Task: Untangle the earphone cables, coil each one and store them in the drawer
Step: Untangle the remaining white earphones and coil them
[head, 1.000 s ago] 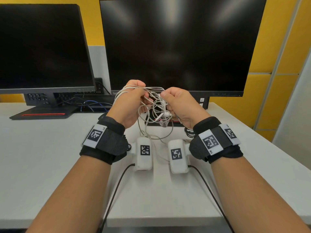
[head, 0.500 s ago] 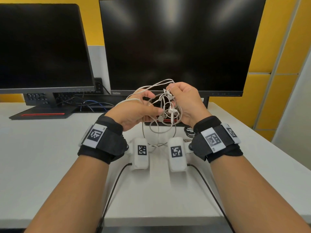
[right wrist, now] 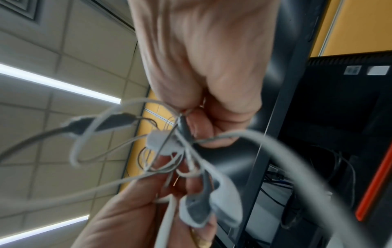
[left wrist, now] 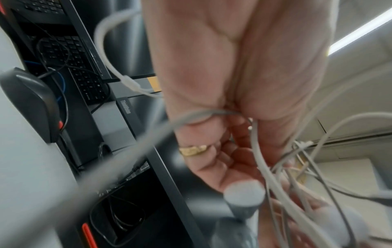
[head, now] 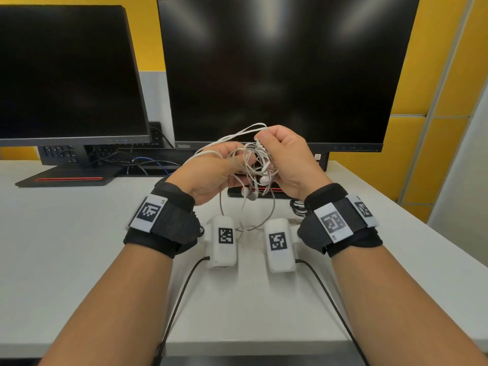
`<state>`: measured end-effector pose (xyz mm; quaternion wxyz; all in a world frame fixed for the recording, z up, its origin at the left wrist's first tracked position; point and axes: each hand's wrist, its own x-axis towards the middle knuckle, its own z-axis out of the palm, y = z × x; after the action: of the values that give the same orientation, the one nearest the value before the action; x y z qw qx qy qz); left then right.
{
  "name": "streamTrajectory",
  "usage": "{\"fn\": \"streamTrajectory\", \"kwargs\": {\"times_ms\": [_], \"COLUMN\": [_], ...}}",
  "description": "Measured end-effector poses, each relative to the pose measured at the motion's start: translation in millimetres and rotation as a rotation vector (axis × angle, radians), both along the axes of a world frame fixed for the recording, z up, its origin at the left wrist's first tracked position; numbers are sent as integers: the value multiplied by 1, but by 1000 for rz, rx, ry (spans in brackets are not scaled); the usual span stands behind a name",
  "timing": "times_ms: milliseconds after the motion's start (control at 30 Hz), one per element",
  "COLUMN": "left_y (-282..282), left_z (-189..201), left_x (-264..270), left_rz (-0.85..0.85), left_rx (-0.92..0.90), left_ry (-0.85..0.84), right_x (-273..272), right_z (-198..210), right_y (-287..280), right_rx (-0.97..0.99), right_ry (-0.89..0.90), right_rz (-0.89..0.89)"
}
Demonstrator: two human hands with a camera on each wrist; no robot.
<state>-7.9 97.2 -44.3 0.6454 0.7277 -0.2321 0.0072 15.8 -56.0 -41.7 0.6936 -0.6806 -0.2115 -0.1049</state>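
Note:
A tangled bundle of white and grey earphone cables [head: 253,165] hangs in the air between both hands, above the white desk [head: 79,247]. My left hand [head: 211,170] grips the bundle's left side, fingers curled round several strands [left wrist: 260,161]. My right hand [head: 282,157] pinches strands at the bundle's top right [right wrist: 184,117]. Earbuds [head: 264,179] dangle in the knot, and a long loop [head: 272,207] droops toward the desk. No drawer is in view.
Two black monitors [head: 285,70] [head: 66,75] stand at the back of the desk, their stands with red stripes [head: 68,178] behind the hands. Dark cables [head: 148,161] lie under the left monitor. A black mouse [left wrist: 29,100] sits on the desk.
My right hand rose and moved toward the left hand, pulling strands upward. The bundle shifted slightly right and a cable loop now arches over the left hand.

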Motion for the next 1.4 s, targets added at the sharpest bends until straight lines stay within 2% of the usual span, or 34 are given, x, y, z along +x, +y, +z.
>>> {"fn": "streamTrajectory", "kwargs": {"times_ms": [200, 367, 500, 700, 933, 1100, 1200, 1400], "left_y": [-7, -3, -5, -8, -11, -9, -4, 0], "left_z": [-1, 1, 1, 1, -3, -1, 1, -1], "left_x": [0, -2, -4, -9, -4, -1, 4, 13], "left_rz": [54, 46, 69, 10, 70, 116, 215, 384], "left_rx": [-40, -14, 52, 73, 115, -16, -89, -81], "left_ry": [22, 16, 32, 48, 21, 4, -5, -86], "right_x": [2, 2, 3, 3, 3, 0, -2, -5], "right_z": [-1, -1, -1, -2, -4, -3, -1, 1], "right_y": [1, 0, 1, 1, 6, 3, 1, 1], "right_rx": [-11, 25, -21, -37, -101, -54, -54, 19], "right_ry": [-50, -51, -83, -103, -192, -129, -78, -38], "right_rz": [5, -22, -88, -102, -182, -31, 15, 41]}}
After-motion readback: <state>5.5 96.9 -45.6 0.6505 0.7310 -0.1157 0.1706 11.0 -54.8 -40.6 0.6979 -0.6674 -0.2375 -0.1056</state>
